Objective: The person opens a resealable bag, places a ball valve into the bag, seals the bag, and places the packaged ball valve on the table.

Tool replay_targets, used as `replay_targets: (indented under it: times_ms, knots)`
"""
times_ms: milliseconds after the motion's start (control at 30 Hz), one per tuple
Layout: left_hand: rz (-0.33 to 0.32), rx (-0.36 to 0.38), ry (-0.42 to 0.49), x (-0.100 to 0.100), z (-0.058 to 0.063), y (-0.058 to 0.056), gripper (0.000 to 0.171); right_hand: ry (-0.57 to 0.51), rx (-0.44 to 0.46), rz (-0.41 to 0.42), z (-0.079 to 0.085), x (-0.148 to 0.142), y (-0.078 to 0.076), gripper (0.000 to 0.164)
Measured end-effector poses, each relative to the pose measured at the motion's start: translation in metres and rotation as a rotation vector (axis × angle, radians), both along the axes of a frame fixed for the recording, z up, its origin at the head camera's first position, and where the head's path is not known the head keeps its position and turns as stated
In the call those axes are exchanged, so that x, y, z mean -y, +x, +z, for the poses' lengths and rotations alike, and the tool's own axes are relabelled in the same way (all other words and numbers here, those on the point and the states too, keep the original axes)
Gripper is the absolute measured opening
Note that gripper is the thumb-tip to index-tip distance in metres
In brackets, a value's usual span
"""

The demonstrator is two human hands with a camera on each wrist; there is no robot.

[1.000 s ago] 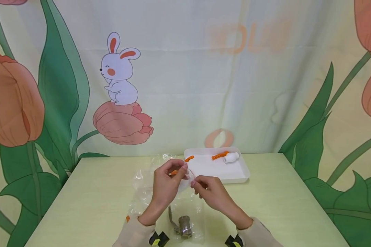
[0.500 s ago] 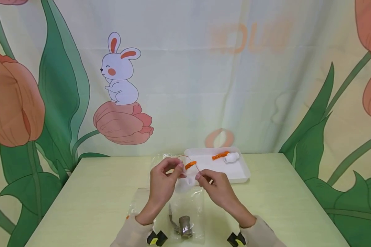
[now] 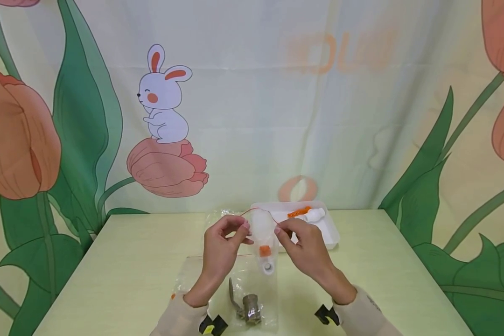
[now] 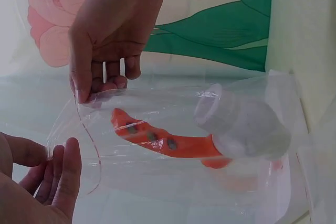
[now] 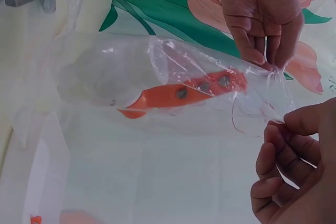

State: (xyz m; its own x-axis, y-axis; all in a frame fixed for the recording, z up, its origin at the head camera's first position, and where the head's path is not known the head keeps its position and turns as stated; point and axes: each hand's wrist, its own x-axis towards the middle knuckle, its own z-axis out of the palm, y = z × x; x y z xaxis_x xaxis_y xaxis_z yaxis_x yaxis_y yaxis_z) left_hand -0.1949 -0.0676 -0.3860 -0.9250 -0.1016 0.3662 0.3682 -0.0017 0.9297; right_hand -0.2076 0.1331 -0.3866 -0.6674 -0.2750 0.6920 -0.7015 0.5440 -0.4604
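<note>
Both hands hold up a clear zip-lock bag [image 3: 261, 224] by its red-lined mouth, in front of the white tray. The left hand [image 3: 223, 247] pinches one corner between thumb and fingers. At the other corner the right hand [image 3: 305, 242] pinches the edge likewise. Inside the bag, a white pipe-like fitting [image 4: 252, 124] sits at the bottom. An orange lever [image 4: 173, 146] with several dark spots along it lies against this fitting. In the head view the bag hangs with the white fitting lowest, its round opening facing me.
A white tray [image 3: 332, 235] at the back right holds another orange lever [image 3: 299, 212] and white fitting [image 3: 316, 214]. Nearer me lies a clear bag with a brownish metal valve [image 3: 252, 309]. More clear plastic [image 3: 218, 217] lies behind the left hand. A patterned curtain closes the back.
The orange lever was up beside the left fingers and is now lower, between the hands. The bag's mouth has been stretched wider as the right hand moved right and up.
</note>
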Motion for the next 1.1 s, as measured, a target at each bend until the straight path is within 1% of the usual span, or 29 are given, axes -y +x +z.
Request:
replay_targets:
  times_ms: [133, 267, 467, 600, 633, 700, 833, 900, 1000, 1100]
  knots:
    - [-0.002, -0.003, 0.004, 0.001, 0.001, 0.001, 0.008, 0.006, -0.089, 0.003, 0.006, -0.004, -0.002, 0.008]
    - [0.001, 0.001, -0.007, 0.003, 0.002, 0.002, 0.008, -0.015, -0.135, 0.032, 0.011, -0.008, -0.003, 0.011]
    - [0.013, -0.012, -0.028, 0.007, 0.003, 0.003, 0.007, -0.017, -0.155, 0.061, 0.020, -0.015, -0.006, 0.013]
    - [0.028, -0.052, -0.065, 0.012, 0.004, 0.003, 0.006, 0.017, -0.155, 0.079, 0.024, -0.020, -0.007, 0.011]
    - [0.031, -0.075, -0.084, 0.013, 0.004, 0.003, 0.006, 0.025, -0.154, 0.082, 0.025, -0.021, -0.007, 0.011]
    - [0.041, -0.145, -0.145, 0.014, 0.006, 0.003, 0.005, 0.038, -0.153, 0.087, 0.027, -0.023, -0.007, 0.010]
    - [0.051, -0.333, -0.318, 0.015, 0.013, 0.004, 0.009, 0.065, -0.175, 0.096, 0.030, -0.027, -0.007, 0.009]
    - [0.037, -0.408, -0.395, 0.014, 0.017, 0.003, 0.010, 0.080, -0.179, 0.100, 0.031, -0.029, -0.008, 0.008]
    - [0.002, -0.462, -0.481, 0.011, 0.023, 0.001, 0.014, 0.090, -0.163, 0.100, 0.033, -0.031, -0.007, 0.006]
    - [-0.024, -0.470, -0.555, 0.008, 0.028, 0.000, 0.021, 0.089, -0.143, 0.093, 0.035, -0.032, -0.007, 0.005]
